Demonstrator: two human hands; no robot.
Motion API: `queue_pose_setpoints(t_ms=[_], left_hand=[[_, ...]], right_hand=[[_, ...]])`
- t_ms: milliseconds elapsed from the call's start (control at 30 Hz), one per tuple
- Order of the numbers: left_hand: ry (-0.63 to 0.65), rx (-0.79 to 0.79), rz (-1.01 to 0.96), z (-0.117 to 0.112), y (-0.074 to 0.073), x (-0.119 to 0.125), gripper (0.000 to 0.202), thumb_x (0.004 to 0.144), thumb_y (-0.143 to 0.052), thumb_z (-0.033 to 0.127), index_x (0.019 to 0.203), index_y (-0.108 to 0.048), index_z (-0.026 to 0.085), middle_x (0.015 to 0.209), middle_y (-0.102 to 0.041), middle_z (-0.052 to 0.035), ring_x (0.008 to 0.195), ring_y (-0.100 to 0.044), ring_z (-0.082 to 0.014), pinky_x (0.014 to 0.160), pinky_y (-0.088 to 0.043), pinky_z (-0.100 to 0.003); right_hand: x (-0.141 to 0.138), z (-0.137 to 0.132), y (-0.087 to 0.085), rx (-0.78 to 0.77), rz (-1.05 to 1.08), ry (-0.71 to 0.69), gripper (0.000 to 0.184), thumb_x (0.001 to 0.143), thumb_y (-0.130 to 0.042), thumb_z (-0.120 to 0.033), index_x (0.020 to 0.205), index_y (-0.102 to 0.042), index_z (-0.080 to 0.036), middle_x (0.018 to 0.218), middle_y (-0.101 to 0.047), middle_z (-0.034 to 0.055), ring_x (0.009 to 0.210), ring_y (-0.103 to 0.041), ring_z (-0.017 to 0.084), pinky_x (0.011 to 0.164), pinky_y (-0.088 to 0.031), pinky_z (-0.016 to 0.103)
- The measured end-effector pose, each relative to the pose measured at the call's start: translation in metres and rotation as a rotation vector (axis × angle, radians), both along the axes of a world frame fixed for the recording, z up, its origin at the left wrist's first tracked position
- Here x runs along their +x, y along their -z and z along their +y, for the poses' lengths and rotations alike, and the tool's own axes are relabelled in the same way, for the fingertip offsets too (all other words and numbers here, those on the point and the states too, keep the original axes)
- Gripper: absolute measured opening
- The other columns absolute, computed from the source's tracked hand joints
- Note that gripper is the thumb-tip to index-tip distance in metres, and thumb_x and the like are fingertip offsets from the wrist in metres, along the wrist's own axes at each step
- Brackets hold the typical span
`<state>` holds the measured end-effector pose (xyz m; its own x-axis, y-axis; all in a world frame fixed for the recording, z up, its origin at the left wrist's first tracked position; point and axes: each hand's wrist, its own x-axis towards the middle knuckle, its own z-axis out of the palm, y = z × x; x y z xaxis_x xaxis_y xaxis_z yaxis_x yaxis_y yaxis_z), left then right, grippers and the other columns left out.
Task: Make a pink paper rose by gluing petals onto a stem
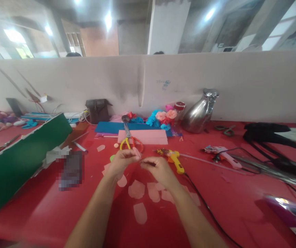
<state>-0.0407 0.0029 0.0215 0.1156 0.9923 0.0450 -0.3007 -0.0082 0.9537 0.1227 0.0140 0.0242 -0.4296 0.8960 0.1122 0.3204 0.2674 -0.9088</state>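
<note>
My left hand [120,161] and my right hand [157,168] meet over the red table [241,199], both with fingers pinched together. Between them runs a thin dark stick [148,163] with a small pink piece [137,152] at the left fingertips; the left fingers pinch that piece, the right fingers pinch the stick. Several pink petal cut-outs [137,189] lie on the table just below my hands. Yellow-handled scissors [129,141] lie just beyond my left hand. A yellow glue gun [175,160] rests right of my right hand, its black cord [204,203] trailing toward me.
A pink foam sheet [148,136] on a blue sheet [106,126] lies behind the scissors, with paper flowers [163,117] and a silver jug [199,113] by the partition wall. A green board [18,162] stands left. A white-pink glue gun [225,155] and black cables [274,137] lie right.
</note>
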Motion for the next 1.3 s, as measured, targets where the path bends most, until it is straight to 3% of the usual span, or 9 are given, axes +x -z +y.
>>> queue_pose_setpoints(t_ms=[133, 333, 733, 900, 1067, 1300], left_hand=[[0.010, 0.021, -0.022, 0.000, 0.000, 0.002, 0.009, 0.063, -0.072, 0.022, 0.066, -0.067, 0.016, 0.066, -0.059, 0.0007, 0.065, -0.051, -0.0098, 0.069, -0.039, -0.024], [0.019, 0.027, 0.022, 0.000, 0.003, 0.003, 0.011, 0.065, -0.070, 0.025, 0.070, -0.070, 0.014, 0.068, -0.063, -0.0038, 0.071, -0.055, -0.0139, 0.072, -0.041, -0.027], [-0.095, -0.008, -0.069, 0.000, 0.005, 0.014, 0.015, 0.054, -0.077, 0.021, 0.060, -0.065, 0.014, 0.062, -0.061, -0.0005, 0.061, -0.053, -0.0105, 0.064, -0.042, -0.025], [-0.152, -0.015, -0.030, -0.003, 0.001, 0.021, 0.013, 0.056, -0.076, 0.022, 0.062, -0.067, 0.015, 0.066, -0.064, -0.0025, 0.063, -0.056, -0.0123, 0.064, -0.043, -0.026], [-0.273, 0.064, 0.065, -0.005, -0.002, 0.023, 0.009, 0.055, -0.075, 0.019, 0.060, -0.069, 0.016, 0.070, -0.067, -0.0039, 0.071, -0.058, -0.0157, 0.070, -0.044, -0.028], [-0.324, 0.046, 0.048, -0.004, 0.001, 0.024, 0.009, 0.055, -0.075, 0.017, 0.059, -0.067, 0.016, 0.066, -0.065, -0.0024, 0.067, -0.057, -0.0140, 0.068, -0.044, -0.027]], right_hand=[[0.000, 0.000, 0.001, -0.020, 0.026, -0.007, 0.019, 0.075, -0.059, -0.027, 0.088, -0.072, -0.022, 0.081, -0.073, 0.0019, 0.080, -0.065, 0.021, 0.073, -0.049, 0.032], [0.000, -0.001, -0.002, -0.026, 0.020, -0.006, 0.019, 0.075, -0.059, -0.025, 0.088, -0.072, -0.022, 0.078, -0.072, 0.0009, 0.078, -0.064, 0.020, 0.072, -0.048, 0.031], [-0.004, -0.002, -0.001, -0.042, 0.075, -0.043, 0.024, 0.079, -0.054, -0.035, 0.091, -0.072, -0.024, 0.086, -0.072, -0.0004, 0.082, -0.063, 0.023, 0.075, -0.048, 0.036], [-0.004, 0.000, 0.001, -0.003, 0.108, -0.039, 0.025, 0.080, -0.052, -0.033, 0.087, -0.072, -0.020, 0.079, -0.071, 0.0009, 0.079, -0.062, 0.023, 0.075, -0.047, 0.035], [-0.006, 0.001, 0.007, 0.040, 0.079, 0.023, 0.023, 0.079, -0.051, -0.028, 0.074, -0.070, -0.017, 0.068, -0.068, -0.0007, 0.063, -0.058, 0.018, 0.059, -0.044, 0.027], [-0.007, 0.000, 0.006, 0.065, 0.124, 0.060, 0.025, 0.078, -0.054, -0.033, 0.088, -0.070, -0.017, 0.079, -0.070, 0.0016, 0.072, -0.062, 0.020, 0.066, -0.047, 0.029]])
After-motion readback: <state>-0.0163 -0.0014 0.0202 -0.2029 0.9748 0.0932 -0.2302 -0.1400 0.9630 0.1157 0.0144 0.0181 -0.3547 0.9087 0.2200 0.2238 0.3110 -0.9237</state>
